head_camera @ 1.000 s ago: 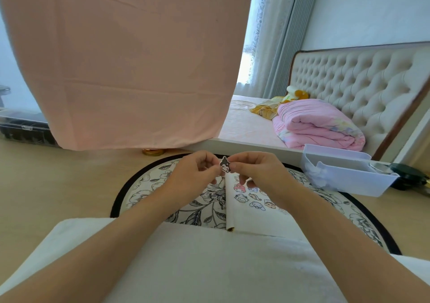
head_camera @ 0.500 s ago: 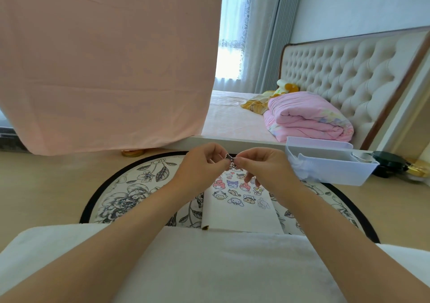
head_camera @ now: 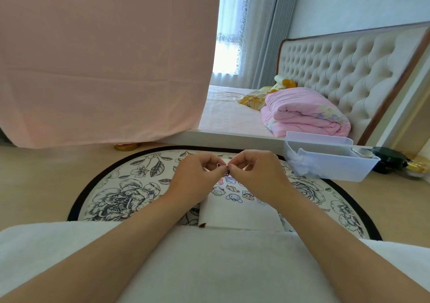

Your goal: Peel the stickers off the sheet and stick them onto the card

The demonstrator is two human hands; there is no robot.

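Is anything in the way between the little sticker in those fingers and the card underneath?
Nothing visible is. The left hand and right hand pinch the sticker just above the card's far end, where cartoon stickers already sit.

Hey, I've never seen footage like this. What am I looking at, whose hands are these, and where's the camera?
There is no machine here. A person wears a camera on the head, looking forward and down, so you see their own arms. The left hand and right hand meet at the fingertips, and their grip pinches a small dark sticker. Below them, on a round floral table, lies a white paper with cartoon stickers. A white bin sits to the right, and a bed stands behind.
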